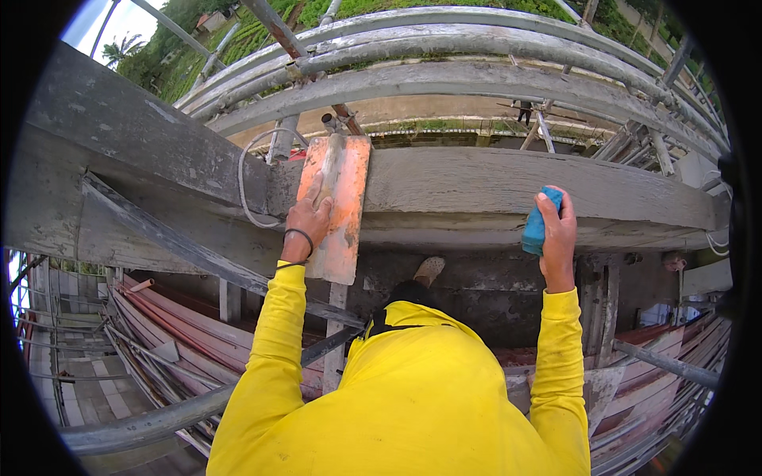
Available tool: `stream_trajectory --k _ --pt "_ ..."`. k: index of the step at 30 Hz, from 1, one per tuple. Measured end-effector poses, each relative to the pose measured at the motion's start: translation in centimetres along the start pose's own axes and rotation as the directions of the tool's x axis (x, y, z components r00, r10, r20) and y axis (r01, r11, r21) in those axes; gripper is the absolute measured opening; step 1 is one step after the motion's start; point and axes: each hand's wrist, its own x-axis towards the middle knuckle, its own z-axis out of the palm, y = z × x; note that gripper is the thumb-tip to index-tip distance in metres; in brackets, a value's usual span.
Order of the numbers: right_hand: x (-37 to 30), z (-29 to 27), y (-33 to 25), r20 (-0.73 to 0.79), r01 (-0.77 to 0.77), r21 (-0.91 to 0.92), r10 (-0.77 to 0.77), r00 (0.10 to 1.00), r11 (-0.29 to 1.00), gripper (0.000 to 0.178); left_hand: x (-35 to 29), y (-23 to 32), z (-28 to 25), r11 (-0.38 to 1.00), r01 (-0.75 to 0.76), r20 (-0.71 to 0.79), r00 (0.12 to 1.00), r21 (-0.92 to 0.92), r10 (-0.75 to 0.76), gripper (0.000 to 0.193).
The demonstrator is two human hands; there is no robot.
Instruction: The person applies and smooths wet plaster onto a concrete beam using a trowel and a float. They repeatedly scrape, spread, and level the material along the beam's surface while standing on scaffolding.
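An orange plastering float (345,218), smeared with grey mortar, is in my left hand (308,226), whose fingers are wrapped round its long handle. The float lies over the left part of a grey rendered ledge (460,178), its far end reaching past the ledge's far edge. My right hand (563,238) is closed on a blue sponge (533,232) in front of the ledge's right part. Whether the float or the sponge touches the ledge, I cannot tell. Fine wavy marks run along the damp-looking top of the ledge.
Scaffold tubes (476,77) cross beyond the ledge, and another tube (151,428) runs at lower left. A thin cable (243,178) loops over the ledge beside the float. Long reddish boards (190,325) lie low at left. My shoe (429,271) stands on the dark walkway. Far off, a person (525,111) stands outside.
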Motion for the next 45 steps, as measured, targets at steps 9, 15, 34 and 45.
stream_trajectory --k 9,15,34,45 --pt "-18.0 -25.9 11.7 -0.480 -0.389 -0.026 0.330 0.813 0.921 0.037 0.1 -0.1 -0.3 0.995 -0.065 0.081 0.995 0.072 0.059 0.071" --pt "-22.7 -27.6 14.6 -0.602 -0.435 0.018 0.357 0.714 0.900 0.040 1.6 6.8 3.0 0.986 -0.145 0.083 0.987 0.086 0.138 0.071" --pt "-23.5 -29.7 17.7 -0.577 -0.481 0.167 0.481 0.660 0.861 0.043 -1.8 -2.5 0.2 0.995 -0.090 -0.018 0.996 0.030 0.091 0.073" --pt "-23.0 -31.5 20.6 -0.566 -0.437 0.184 0.459 0.685 0.880 0.046 -1.2 -4.3 0.9 0.991 -0.133 -0.020 0.991 0.004 0.133 0.074"
